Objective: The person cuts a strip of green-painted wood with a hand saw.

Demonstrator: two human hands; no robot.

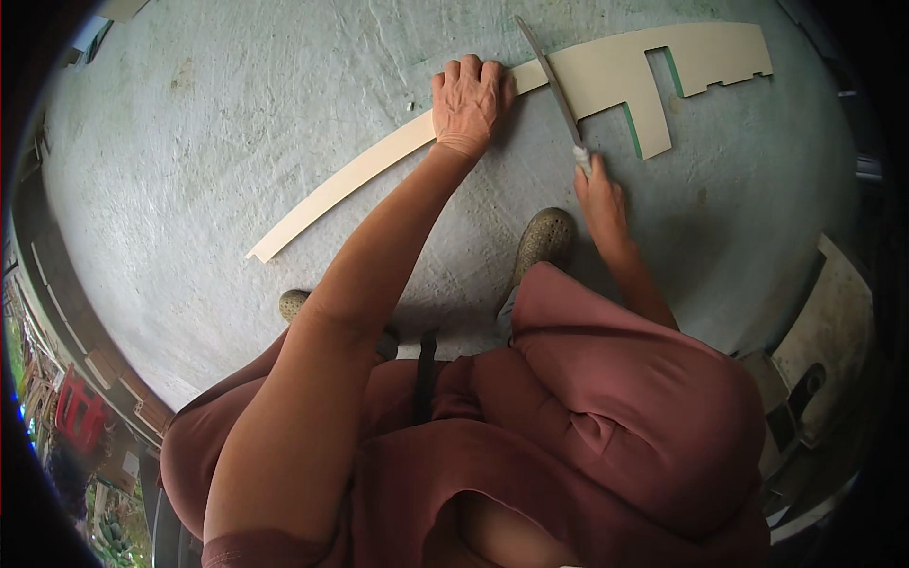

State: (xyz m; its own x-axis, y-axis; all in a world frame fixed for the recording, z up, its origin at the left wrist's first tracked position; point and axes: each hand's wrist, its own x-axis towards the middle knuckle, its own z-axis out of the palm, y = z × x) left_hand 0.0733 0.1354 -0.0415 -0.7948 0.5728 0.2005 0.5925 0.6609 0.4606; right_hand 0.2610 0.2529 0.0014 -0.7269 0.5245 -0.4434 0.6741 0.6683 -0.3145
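A cream board [611, 66] with green cut edges lies on the grey floor, notched and wide at the right, with a narrow strip running to the lower left. My left hand [468, 106] is closed over the strip, fingers curled at its far edge and their tips hidden. Wrapped round a pale handle, my right hand [600, 196] holds a long narrow blade [559, 90]. The blade crosses the board just right of my left hand, where the strip widens. I cannot tell whether its edge is toothed.
My shoes [546, 237] are planted on the concrete floor [218, 123] close to my knees. A small pale scrap [410, 106] lies left of my left hand. At the right stands a dirty whitish panel [828, 312]. A red plastic item [80, 409] shows at the far left.
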